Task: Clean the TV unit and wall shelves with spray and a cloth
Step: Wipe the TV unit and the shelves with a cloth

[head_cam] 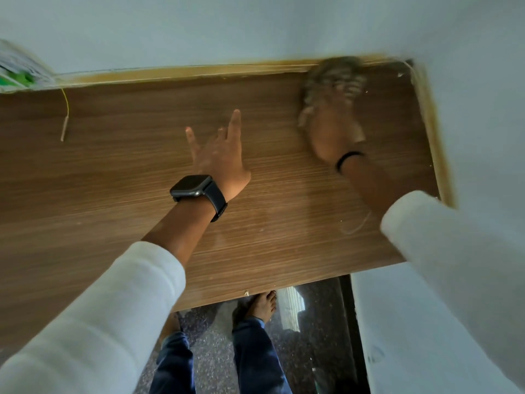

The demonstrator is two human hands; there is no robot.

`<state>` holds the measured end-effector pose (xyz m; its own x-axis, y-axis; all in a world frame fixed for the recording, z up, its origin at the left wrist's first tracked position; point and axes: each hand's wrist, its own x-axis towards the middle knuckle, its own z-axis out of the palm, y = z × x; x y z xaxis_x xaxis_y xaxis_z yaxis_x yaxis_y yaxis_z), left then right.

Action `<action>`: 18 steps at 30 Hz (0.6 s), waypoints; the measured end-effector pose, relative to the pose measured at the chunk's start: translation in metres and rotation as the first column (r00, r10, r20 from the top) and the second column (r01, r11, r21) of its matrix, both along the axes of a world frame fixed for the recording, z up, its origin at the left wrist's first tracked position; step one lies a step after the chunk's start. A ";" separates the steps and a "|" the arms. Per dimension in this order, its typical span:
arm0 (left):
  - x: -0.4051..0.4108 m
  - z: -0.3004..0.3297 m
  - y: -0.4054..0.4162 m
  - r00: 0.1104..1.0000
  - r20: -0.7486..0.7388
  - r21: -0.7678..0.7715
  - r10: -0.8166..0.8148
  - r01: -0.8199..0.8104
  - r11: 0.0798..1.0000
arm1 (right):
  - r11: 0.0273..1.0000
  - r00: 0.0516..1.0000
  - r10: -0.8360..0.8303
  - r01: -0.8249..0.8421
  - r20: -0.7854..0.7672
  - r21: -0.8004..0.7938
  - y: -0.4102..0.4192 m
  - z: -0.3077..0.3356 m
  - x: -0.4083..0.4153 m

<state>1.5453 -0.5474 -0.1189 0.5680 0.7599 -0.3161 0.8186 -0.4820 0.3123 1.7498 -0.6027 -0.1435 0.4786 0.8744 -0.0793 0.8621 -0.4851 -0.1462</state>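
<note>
Pale blue-grey walls enclose a wood-grain wall shelf on its far and right sides; a lighter wooden trim strip runs along both junctions. Below the shelf's near edge, a dark speckled floor and a bare foot are visible.

Left arm: extended forward over the shelf centre, white sleeve pushed back to mid-forearm, dark smartwatch on the wrist. The left hand is palm-down with its fingers spread and straight, holding nothing; contact with the shelf surface cannot be confirmed.

Right arm: extended toward the far right corner, white sleeve, black band on the wrist. The right hand is blurred and rests on a grey-brown cloth, which lies on the shelf against the rear trim. Whether its fingers are spread or curled into the cloth cannot be told.

A thin yellow stick lies on the shelf at far left, beside a green-and-white printed object at the frame edge.
</note>
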 end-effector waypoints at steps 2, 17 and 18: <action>0.003 -0.002 -0.004 1.000 0.000 0.013 0.029 -0.029 0.999 | 0.968 0.966 0.251 -0.249 -0.057 0.039 0.014 -0.004 -0.047; 0.013 -0.003 -0.017 0.994 -0.018 0.026 0.105 -0.104 0.994 | 0.985 0.990 -0.136 0.131 -0.043 -0.114 -0.059 0.009 0.134; 0.014 -0.002 -0.018 0.994 -0.027 0.029 0.104 -0.103 0.994 | 0.980 0.982 -0.179 0.172 -0.057 -0.104 -0.060 0.010 0.137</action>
